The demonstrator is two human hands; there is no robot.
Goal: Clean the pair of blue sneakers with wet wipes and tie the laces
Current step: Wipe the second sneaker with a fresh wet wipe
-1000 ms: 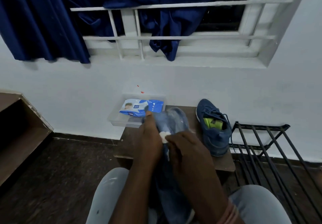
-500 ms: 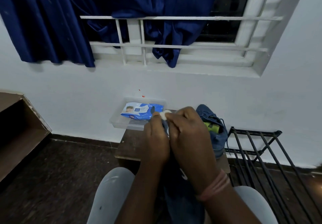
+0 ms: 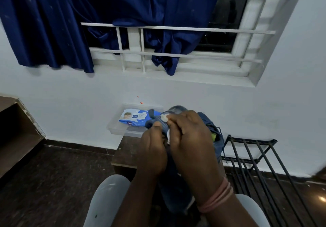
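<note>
Gripped sneaker [image 3: 176, 188]; wipes pack [image 3: 135, 119] inside clear tray [image 3: 116, 129].

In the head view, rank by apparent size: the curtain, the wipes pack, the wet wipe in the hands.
1. Curtain, by far the largest.
2. Wipes pack in the clear tray.
3. Wet wipe pinched in the right hand, mostly hidden, so its real size is unsure.

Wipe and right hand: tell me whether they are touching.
Touching. The head view shows the right hand pinching the white wipe in its fingertips, against the blue sneaker that the left hand grips.
</note>
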